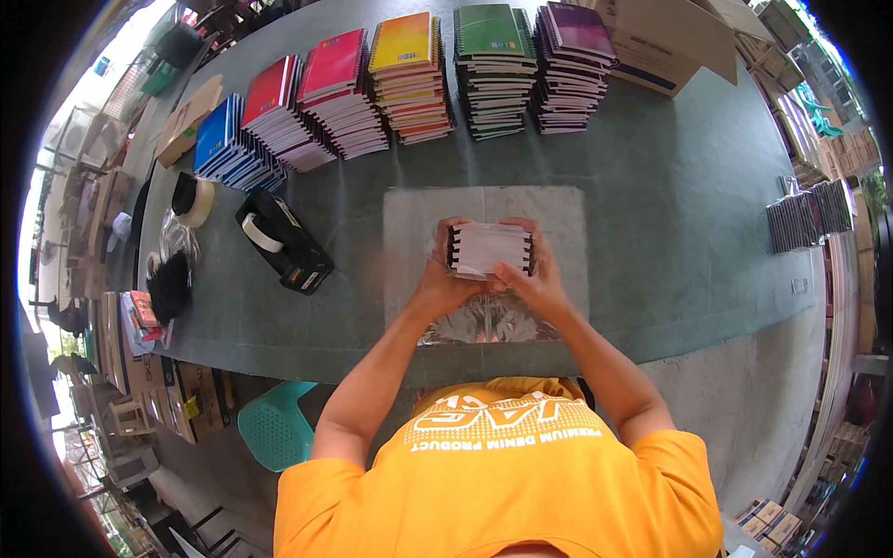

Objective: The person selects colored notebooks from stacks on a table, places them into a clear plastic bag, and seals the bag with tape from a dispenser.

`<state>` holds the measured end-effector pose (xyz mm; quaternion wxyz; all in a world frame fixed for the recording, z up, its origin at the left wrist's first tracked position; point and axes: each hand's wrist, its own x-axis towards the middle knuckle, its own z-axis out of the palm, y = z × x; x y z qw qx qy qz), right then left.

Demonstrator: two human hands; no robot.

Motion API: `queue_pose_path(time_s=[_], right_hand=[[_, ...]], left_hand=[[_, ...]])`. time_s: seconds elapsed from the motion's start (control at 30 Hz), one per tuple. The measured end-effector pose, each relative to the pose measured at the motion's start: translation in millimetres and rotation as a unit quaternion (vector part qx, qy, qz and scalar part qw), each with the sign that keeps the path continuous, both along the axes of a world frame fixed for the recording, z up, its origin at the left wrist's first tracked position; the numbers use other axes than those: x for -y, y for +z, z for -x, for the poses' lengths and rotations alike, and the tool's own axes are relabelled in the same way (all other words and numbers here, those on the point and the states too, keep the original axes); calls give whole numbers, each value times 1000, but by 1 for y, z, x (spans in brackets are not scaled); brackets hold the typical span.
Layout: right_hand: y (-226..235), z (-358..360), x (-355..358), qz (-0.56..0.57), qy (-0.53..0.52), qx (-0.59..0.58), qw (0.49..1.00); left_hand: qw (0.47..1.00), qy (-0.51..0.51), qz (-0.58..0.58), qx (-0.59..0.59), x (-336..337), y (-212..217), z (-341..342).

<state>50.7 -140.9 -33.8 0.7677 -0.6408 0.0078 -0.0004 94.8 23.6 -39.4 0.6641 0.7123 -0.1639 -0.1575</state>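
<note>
A small stack of spiral notebooks [491, 248] is gripped between my two hands, page edges facing up and dark binding coils showing at both ends. My left hand [445, 277] wraps its left end. My right hand [539, 277] clasps the right end, with the thumb across the near edge. Clear film seems to lie around the stack. Crinkled, shiny clear plastic [488, 324] spreads just below my hands. Under it all is a pale rectangular sheet [414, 209] on the green-grey table [679, 242]. The covers of the held notebooks are hidden.
Along the far side stand stacks of blue [223, 144], red [272, 93], pink [335, 70], yellow [402, 46], green [495, 37] and purple notebooks [577, 33]. A black tape dispenser [296, 246] and tape rolls [193, 200] sit left; dark notebooks [809, 219] right; a carton [651, 46] far right.
</note>
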Motion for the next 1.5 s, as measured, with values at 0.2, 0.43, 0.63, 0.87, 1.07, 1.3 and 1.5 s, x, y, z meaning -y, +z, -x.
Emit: queue_pose_path(time_s=[0.2,0.43,0.63,0.87,1.07,1.3,1.5], right_hand=[[-15,18,11,151,-133,182,963],[1,32,13,428,-136,322,833],[14,21,13,527,-45,352,772],[9,24,8,518,-54,347,780],[16,24,9,539,-49,349,765],[45,17,14,471,5,217,855],[59,11,19,463,65,210,859]], left_hand=[[878,108,-193,425,-11,56,8],[754,-127,-303,569,-32,85,26],[731,-101,-345,580,-35,127,-16],[719,-239,-336,559,5,124,-39],[741,-208,-314,557,16,112,-44],[801,-155,-366,448,-38,116,-15],[901,-37,-180,394,-19,56,-14]])
